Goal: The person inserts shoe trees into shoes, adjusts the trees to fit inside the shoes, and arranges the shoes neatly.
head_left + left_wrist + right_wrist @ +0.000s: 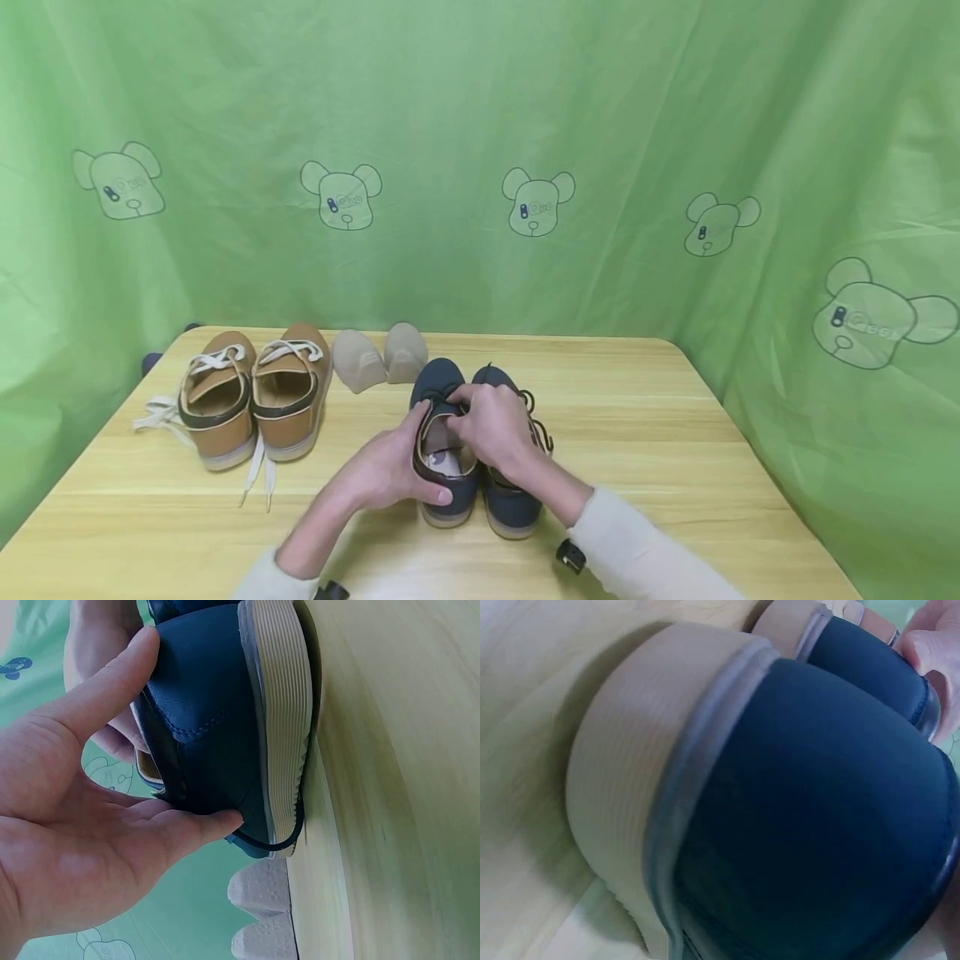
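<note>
A pair of navy lace-up shoes stands side by side near the middle of the table, toes pointing away. My left hand (pixel 390 471) holds the left navy shoe (pixel 450 504), thumb on its heel and fingers along its outer side, as the left wrist view also shows. Over that shoe's opening is my right hand (pixel 495 421), its fingers bent and pinching the tongue (pixel 441 435) below the dark laces. A pale insole shows inside. The right navy shoe (pixel 512 510) is partly covered by my right hand and wrist; its heel fills much of the right wrist view.
Two brown shoes (pixel 291 417) with loose white laces (pixel 161 414) stand at the left of the wooden table (pixel 637 433). Two beige toe-shaped inserts (pixel 406 354) lie between the pairs, near the back edge. A green curtain (pixel 450 100) hangs behind the table and along its sides.
</note>
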